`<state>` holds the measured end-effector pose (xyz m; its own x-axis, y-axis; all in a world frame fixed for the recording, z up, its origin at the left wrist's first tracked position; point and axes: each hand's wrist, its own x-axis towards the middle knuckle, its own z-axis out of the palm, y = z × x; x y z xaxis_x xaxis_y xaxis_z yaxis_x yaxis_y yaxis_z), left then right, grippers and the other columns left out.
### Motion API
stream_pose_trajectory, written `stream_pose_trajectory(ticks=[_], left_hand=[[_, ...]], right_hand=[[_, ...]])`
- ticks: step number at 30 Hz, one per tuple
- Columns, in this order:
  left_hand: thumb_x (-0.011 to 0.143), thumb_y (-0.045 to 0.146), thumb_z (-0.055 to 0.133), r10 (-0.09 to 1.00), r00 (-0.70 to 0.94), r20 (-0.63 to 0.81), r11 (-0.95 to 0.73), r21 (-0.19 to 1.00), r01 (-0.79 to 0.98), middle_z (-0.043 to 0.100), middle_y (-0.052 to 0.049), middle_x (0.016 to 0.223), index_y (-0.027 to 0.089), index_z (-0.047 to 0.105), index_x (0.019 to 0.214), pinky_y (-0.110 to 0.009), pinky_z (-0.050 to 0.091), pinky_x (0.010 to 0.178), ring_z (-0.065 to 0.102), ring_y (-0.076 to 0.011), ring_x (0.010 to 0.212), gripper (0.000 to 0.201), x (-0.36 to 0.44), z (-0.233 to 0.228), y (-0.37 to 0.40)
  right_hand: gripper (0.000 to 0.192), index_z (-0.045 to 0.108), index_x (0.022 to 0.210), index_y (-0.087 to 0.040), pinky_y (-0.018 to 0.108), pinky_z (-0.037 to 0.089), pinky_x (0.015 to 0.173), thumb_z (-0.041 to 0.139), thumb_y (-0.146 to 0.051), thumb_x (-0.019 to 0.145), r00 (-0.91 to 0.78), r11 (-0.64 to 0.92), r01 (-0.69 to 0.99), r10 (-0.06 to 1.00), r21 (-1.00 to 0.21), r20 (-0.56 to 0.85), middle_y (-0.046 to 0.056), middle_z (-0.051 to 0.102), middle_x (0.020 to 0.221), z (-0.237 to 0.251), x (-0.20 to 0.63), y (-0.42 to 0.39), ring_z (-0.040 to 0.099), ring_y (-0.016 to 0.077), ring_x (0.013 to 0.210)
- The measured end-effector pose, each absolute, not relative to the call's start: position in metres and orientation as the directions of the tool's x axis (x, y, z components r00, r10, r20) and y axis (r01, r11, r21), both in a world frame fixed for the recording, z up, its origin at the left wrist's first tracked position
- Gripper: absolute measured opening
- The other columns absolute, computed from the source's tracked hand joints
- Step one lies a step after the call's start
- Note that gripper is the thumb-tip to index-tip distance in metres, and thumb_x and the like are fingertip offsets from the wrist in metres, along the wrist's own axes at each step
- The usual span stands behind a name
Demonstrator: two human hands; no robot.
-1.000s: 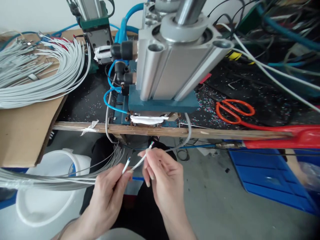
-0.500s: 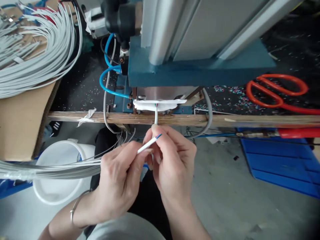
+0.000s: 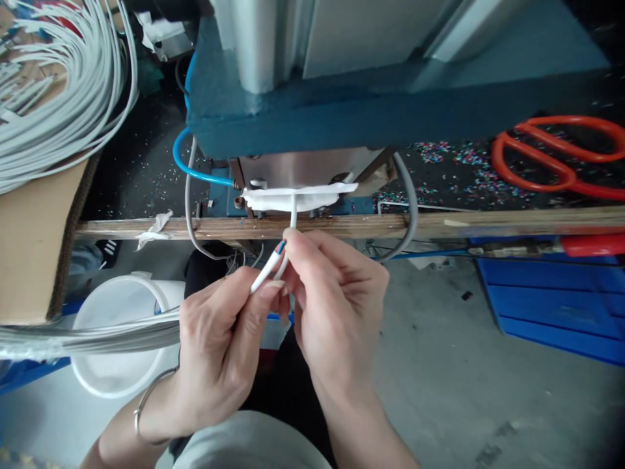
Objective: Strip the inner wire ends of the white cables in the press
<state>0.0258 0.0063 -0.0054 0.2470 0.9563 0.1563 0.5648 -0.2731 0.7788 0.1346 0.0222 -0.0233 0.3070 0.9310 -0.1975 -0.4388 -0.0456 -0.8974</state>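
Observation:
My left hand [image 3: 224, 332] pinches a white cable [image 3: 266, 272] whose stripped tip shows blue and reddish wire ends, pointing up and right. Its length trails left into a bundle of grey-white cables [image 3: 122, 332]. My right hand [image 3: 336, 299] is closed on a second white cable [image 3: 293, 213] just below the machine. That cable's upper end meets the white-wrapped slot [image 3: 312, 197] under the blue machine block [image 3: 332, 111]; its tip is hidden there. Both hands are close together, and the left cable's tip is beside the right thumb.
Red-handled scissors [image 3: 537, 156] lie on the dark bench at right, near colourful scraps [image 3: 469, 163]. A wooden edge [image 3: 439, 225] runs across. A coil of cables [image 3: 83, 111] rests on cardboard [image 3: 34, 247] at left; a white bucket [image 3: 117, 378] stands below.
The view has shifted closer to the machine. The left cable's tip has moved from over the right fingers to the left of the right thumb. The right cable's coloured wires no longer show at the slot.

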Motion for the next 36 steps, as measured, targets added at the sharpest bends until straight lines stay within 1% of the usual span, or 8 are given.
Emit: stream_pose_trajectory(ticks=[6, 9, 15, 24, 28, 31, 34, 36], left_hand=[[0.102, 0.011, 0.053, 0.955, 0.249, 0.158, -0.274, 0.792, 0.546, 0.062, 0.003, 0.066, 0.022, 0.06, 0.081, -0.022, 0.041, 0.051, 0.051, -0.0093, 0.052, 0.025, 0.027, -0.004, 0.008], [0.101, 0.01, 0.054, 0.954, 0.25, 0.168, -0.282, 0.789, 0.545, 0.061, 0.004, 0.065, 0.021, 0.06, 0.08, -0.02, 0.041, 0.051, 0.05, -0.0082, 0.052, 0.024, 0.027, -0.005, 0.008], [0.1, 0.008, 0.056, 0.95, 0.257, 0.176, -0.293, 0.788, 0.542, 0.061, 0.006, 0.066, 0.02, 0.06, 0.079, -0.018, 0.038, 0.05, 0.052, -0.006, 0.054, 0.025, 0.027, -0.005, 0.009], [0.102, 0.013, 0.054, 0.958, 0.245, 0.149, -0.266, 0.785, 0.559, 0.061, 0.003, 0.062, 0.021, 0.061, 0.077, -0.022, 0.041, 0.05, 0.053, -0.0101, 0.051, 0.027, 0.027, -0.006, 0.008], [0.103, 0.014, 0.052, 0.958, 0.242, 0.154, -0.267, 0.787, 0.556, 0.061, 0.002, 0.063, 0.021, 0.061, 0.077, -0.022, 0.04, 0.048, 0.051, -0.0102, 0.051, 0.028, 0.027, -0.006, 0.009], [0.102, 0.013, 0.053, 0.957, 0.249, 0.152, -0.266, 0.803, 0.534, 0.059, 0.003, 0.062, 0.02, 0.061, 0.078, -0.022, 0.037, 0.047, 0.048, -0.009, 0.049, 0.026, 0.025, -0.008, 0.007], [0.102, 0.012, 0.053, 0.959, 0.252, 0.128, -0.24, 0.837, 0.491, 0.057, 0.004, 0.063, 0.02, 0.059, 0.078, -0.021, 0.034, 0.047, 0.046, -0.0081, 0.049, 0.026, 0.022, -0.015, 0.001], [0.103, 0.012, 0.053, 0.961, 0.256, 0.108, -0.221, 0.857, 0.466, 0.059, 0.004, 0.064, 0.02, 0.059, 0.079, -0.021, 0.034, 0.049, 0.046, -0.0081, 0.051, 0.025, 0.019, -0.022, -0.005]], right_hand=[[0.036, 0.063, 0.057, -0.023, 0.022, 0.028, 0.033, 0.064, -0.024, 0.093, 0.304, -0.038, -0.451, 0.933, -0.892, -0.194, -0.006, 0.049, 0.046, -0.025, 0.135, 0.022, 0.042, 0.007, 0.036], [0.036, 0.063, 0.058, -0.023, 0.022, 0.029, 0.033, 0.064, -0.023, 0.093, 0.307, -0.037, -0.435, 0.933, -0.9, -0.186, -0.006, 0.05, 0.046, -0.026, 0.136, 0.022, 0.043, 0.0069, 0.036], [0.037, 0.065, 0.056, -0.023, 0.021, 0.031, 0.033, 0.063, -0.022, 0.094, 0.279, -0.04, -0.485, 0.94, -0.874, -0.197, -0.006, 0.051, 0.047, -0.026, 0.137, 0.022, 0.043, 0.0062, 0.037], [0.037, 0.062, 0.057, -0.023, 0.022, 0.032, 0.033, 0.065, -0.026, 0.094, 0.278, -0.047, -0.461, 0.941, -0.886, -0.194, -0.006, 0.05, 0.048, -0.029, 0.138, 0.022, 0.043, 0.0072, 0.037], [0.04, 0.063, 0.057, -0.023, 0.022, 0.032, 0.034, 0.062, -0.027, 0.096, 0.261, -0.042, -0.45, 0.949, -0.892, -0.176, -0.005, 0.05, 0.048, -0.028, 0.137, 0.023, 0.044, 0.0076, 0.038], [0.038, 0.066, 0.058, -0.022, 0.022, 0.034, 0.036, 0.063, -0.026, 0.096, 0.242, -0.049, -0.457, 0.954, -0.888, -0.177, -0.005, 0.052, 0.049, -0.03, 0.138, 0.021, 0.046, 0.0078, 0.038], [0.036, 0.069, 0.063, -0.022, 0.022, 0.038, 0.039, 0.064, -0.029, 0.098, 0.203, -0.036, -0.421, 0.97, -0.907, -0.133, -0.004, 0.057, 0.053, -0.036, 0.141, 0.014, 0.051, 0.0085, 0.041], [0.034, 0.071, 0.067, -0.023, 0.024, 0.041, 0.043, 0.063, -0.028, 0.1, 0.192, 0.024, -0.307, 0.981, -0.951, -0.038, -0.003, 0.06, 0.057, -0.042, 0.144, 0.007, 0.055, 0.0101, 0.046]])
